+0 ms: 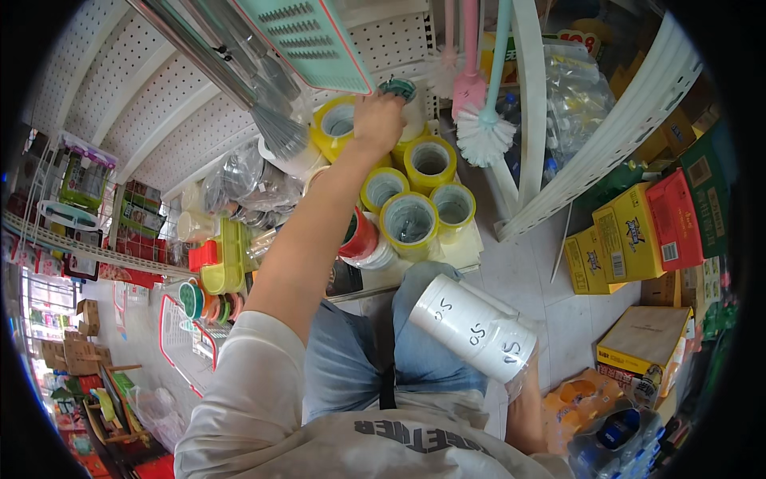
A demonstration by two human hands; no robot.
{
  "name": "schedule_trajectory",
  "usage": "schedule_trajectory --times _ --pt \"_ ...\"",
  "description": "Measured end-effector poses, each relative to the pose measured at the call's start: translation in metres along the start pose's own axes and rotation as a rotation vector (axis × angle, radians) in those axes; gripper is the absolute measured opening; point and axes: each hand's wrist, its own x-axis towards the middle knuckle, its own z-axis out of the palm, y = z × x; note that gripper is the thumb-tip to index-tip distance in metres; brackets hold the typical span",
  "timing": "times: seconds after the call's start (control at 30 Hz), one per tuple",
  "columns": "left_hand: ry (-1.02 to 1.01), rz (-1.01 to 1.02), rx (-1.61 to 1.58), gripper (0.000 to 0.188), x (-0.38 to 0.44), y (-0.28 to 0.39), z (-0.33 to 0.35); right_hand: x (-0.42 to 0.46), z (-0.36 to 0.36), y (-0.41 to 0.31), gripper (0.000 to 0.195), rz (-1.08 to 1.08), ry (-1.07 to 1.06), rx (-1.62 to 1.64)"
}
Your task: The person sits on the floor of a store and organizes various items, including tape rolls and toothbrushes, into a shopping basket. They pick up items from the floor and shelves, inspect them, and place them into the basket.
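My left hand (381, 120) reaches across to the back of the low shelf, its fingers curled over the rim of a tape roll with a dark green inside (400, 88). Its fingertips are partly hidden. Yellowish packing tape rolls (409, 230) stand on end in front of it and around it. Just left of these stands a red tape roll (361, 235). A plastic-wrapped stack of white tape rolls (476, 329), bearing handwritten marks, lies tilted over my right knee. My right hand (526, 365) holds its lower end, mostly hidden behind the stack.
A green grater (311, 36), a grey-bristled brush (278, 129) and a white-bristled toilet brush (486, 135) hang over the shelf. A white rack upright (604, 143) curves along the right. Yellow cartons (628, 233) and wrapped bottles (616, 431) stand right. A shopping basket (182, 341) sits left.
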Motion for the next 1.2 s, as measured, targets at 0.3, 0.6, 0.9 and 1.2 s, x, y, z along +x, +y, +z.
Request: schedule_trajectory --times 0.3,0.6,0.9,1.2 --pt "0.288 0.106 -0.115 0.018 -0.020 -0.005 -0.009 0.000 -0.015 0.009 0.041 -0.014 -0.050 0.077" --pt "0.389 0.176 -0.317 0.013 -0.097 0.007 -0.060 0.001 -0.004 0.001 0.041 -0.044 -0.023 -0.061" --pt "0.406 0.187 -0.316 0.015 -0.182 0.031 -0.107 0.020 -0.014 0.005 0.031 -0.264 -0.034 -0.121" --pt "0.243 0.431 -0.242 0.020 -0.275 0.118 -0.189 0.002 0.009 -0.023 0.030 -0.465 -0.006 -0.526"
